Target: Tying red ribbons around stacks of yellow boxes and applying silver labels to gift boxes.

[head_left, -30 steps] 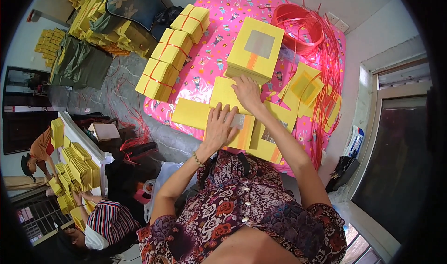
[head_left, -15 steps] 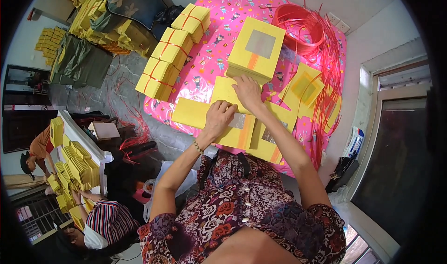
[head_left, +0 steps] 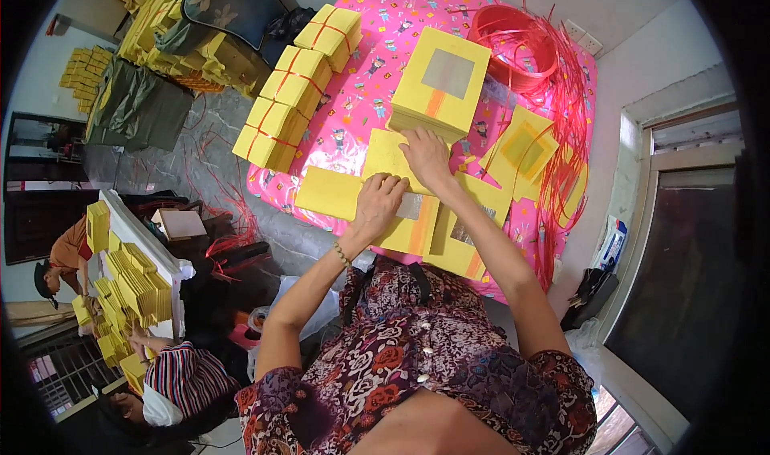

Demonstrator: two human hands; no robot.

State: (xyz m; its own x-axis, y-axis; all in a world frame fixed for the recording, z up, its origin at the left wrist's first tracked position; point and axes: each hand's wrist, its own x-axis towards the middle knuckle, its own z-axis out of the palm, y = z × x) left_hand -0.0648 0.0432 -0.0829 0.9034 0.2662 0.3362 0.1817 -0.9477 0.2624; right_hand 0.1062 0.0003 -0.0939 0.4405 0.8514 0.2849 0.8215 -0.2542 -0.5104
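Note:
My left hand [head_left: 380, 206] presses down with bent fingers on a yellow paper piece [head_left: 329, 194] with a silvery window and an orange strip. Just above and to its right, my right hand [head_left: 426, 158] lies with its fingers spread over a folded yellow flap [head_left: 385, 152]. Neither hand grips anything that I can see; part of the paper is hidden beneath them. Beyond the hands stands a thick stack of yellow windowed pieces [head_left: 411, 82]. Another yellow piece [head_left: 455, 250] lies partly under my right forearm.
Bundles [head_left: 295, 74] tied with red strips line the left of the pink-covered table [head_left: 373, 22]. At right are a red basin [head_left: 552, 70], loose red strips [head_left: 561, 158] and yellow sheets [head_left: 521, 138]. Two people [head_left: 188, 379] handle yellow pieces at a white table [head_left: 136, 214] on the left.
My left hand has flattened slightly on the paper, and the paper under it has shifted a little. My right hand stays nearly in place. At left, the co-workers' hands have moved slightly.

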